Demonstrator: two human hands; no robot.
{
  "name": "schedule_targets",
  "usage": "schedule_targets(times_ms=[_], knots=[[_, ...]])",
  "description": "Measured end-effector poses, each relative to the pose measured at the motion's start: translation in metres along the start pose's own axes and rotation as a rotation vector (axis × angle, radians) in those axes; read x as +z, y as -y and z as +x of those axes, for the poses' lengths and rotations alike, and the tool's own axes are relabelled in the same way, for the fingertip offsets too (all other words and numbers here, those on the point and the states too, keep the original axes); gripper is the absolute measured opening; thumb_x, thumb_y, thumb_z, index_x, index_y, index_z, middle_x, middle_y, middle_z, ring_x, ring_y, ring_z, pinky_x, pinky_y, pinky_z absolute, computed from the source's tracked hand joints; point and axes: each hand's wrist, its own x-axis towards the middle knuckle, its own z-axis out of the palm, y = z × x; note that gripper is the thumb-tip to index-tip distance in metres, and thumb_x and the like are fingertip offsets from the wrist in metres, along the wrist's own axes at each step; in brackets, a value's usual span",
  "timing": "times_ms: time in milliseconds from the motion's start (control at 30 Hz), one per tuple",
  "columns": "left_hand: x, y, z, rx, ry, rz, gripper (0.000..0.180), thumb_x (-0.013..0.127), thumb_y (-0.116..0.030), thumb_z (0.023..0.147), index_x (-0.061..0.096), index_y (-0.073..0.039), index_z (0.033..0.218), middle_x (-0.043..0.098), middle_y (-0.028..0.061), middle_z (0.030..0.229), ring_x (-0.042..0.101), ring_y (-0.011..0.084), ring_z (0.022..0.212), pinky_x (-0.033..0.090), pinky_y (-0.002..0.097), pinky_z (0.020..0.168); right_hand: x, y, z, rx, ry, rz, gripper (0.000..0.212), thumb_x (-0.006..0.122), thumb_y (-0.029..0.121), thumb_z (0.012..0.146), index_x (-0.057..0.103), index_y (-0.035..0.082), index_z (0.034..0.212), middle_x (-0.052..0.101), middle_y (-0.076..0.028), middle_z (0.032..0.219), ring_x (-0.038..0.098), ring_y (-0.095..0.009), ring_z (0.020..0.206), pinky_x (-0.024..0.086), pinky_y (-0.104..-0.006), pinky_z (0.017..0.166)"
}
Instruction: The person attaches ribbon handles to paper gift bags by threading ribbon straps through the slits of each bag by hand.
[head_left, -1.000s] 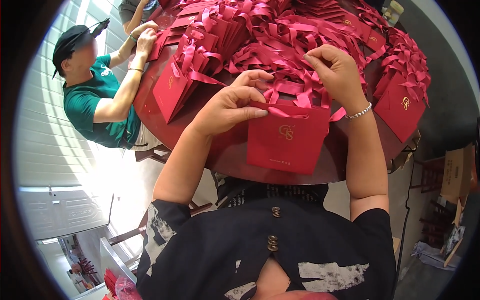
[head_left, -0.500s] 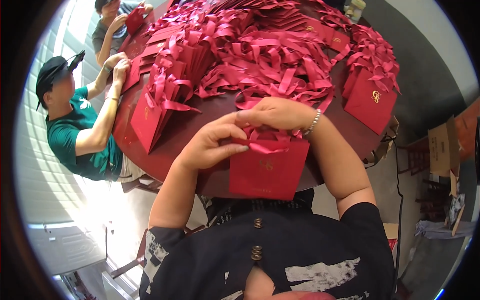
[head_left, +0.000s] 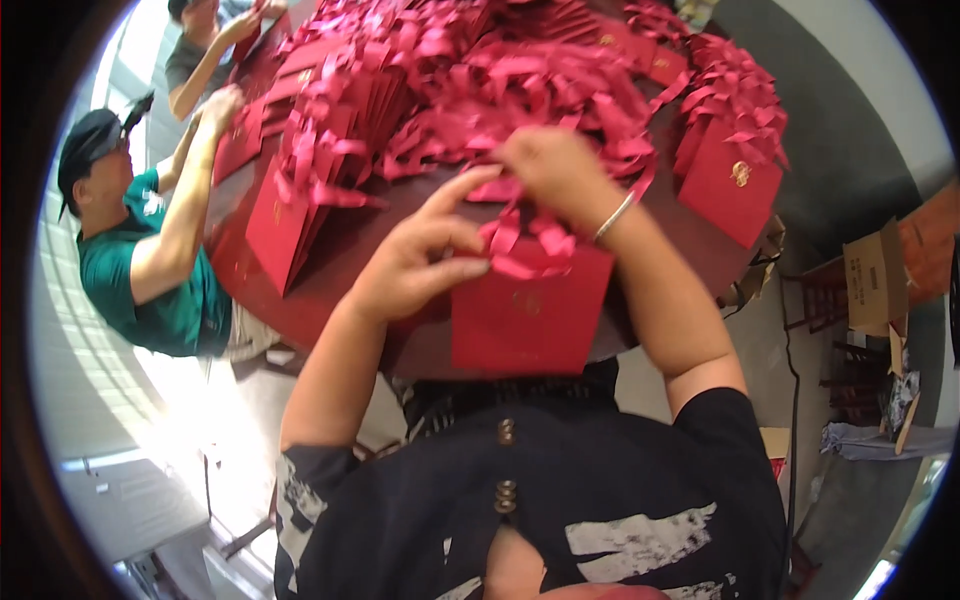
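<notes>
A red paper gift bag (head_left: 530, 320) with a gold emblem stands at the table edge in front of me, its pink-red ribbon (head_left: 530, 262) looped at the top. My left hand (head_left: 415, 255) pinches that ribbon between thumb and fingers at the bag's upper left corner, with the index finger stretched up toward the other hand. Above the bag my right hand (head_left: 560, 170) is raised and blurred. It looks closed, with ribbon running up to its fingertips, which are partly hidden.
A dark red round table (head_left: 400, 320) bears a large heap of ribbons (head_left: 560, 90). Rows of similar bags stand left (head_left: 285, 225) and right (head_left: 730, 180). Two people work at the left; the nearer, in a green shirt (head_left: 150, 260), handles a bag. Cardboard boxes (head_left: 875, 285) sit at the right.
My right hand has moved up and away from the bag, drawing apart from my left hand. My left hand stays at the ribbon. The whole view has shifted slightly.
</notes>
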Motion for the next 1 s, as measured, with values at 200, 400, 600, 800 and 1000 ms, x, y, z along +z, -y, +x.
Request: schedule_targets(times_ms=[200,400,600,800,1000], knots=[[-0.004,0.007,0.005,-0.108,-0.213,-0.247,0.009,0.068,-0.002,0.091,0.067,-0.001,0.099,0.046,0.0104,0.147,0.058,0.0071,0.095,0.047,0.0229,0.079,-0.064,0.017,-0.012,0.452,0.201,0.614,0.042,0.054,0.041,0.102,0.068,0.002,0.103,0.065,0.002,0.081,0.061,-0.008,0.075,0.049,-0.0250,0.069],[0.001,-0.006,0.013,-0.044,-0.196,-0.117,0.021,0.063,0.003,0.091,0.064,0.001,0.112,0.043,0.0142,0.150,0.055,0.0158,0.121,0.047,0.0317,0.099,-0.079,0.031,-0.078,0.487,0.200,0.867,0.023,0.070,0.004,0.091,0.064,0.000,0.113,0.067,0.001,0.101,0.061,-0.006,0.089,0.050,-0.0226,0.080],[0.017,-0.014,0.020,0.009,-0.203,-0.220,0.033,0.060,0.004,0.093,0.061,0.000,0.125,0.044,0.0145,0.148,0.058,0.0168,0.117,0.048,0.0311,0.098,-0.141,0.027,-0.131,0.374,-0.690,0.587,0.014,0.063,0.006,0.097,0.067,-0.001,0.109,0.069,-0.002,0.102,0.062,-0.007,0.091,0.050,-0.0220,0.083],[0.018,0.004,0.030,-0.135,-0.068,-0.257,0.021,0.061,0.000,0.096,0.065,0.005,0.115,0.060,0.0100,0.128,0.062,0.0123,0.106,0.052,0.0272,0.091,-0.190,0.037,-0.157,0.459,-0.903,-0.702,0.015,0.067,0.019,0.095,0.069,0.004,0.095,0.072,-0.006,0.083,0.066,-0.014,0.070,0.053,-0.0273,0.066],[0.023,0.009,0.029,-0.220,-0.054,-0.167,0.018,0.058,-0.002,0.098,0.067,0.004,0.112,0.066,0.0105,0.119,0.064,0.0127,0.098,0.052,0.0270,0.089,-0.123,-0.038,-0.127,0.540,-0.770,-0.813,0.026,0.068,0.026,0.084,0.062,0.009,0.103,0.067,-0.011,0.086,0.067,-0.033,0.077,0.053,-0.0445,0.071]])
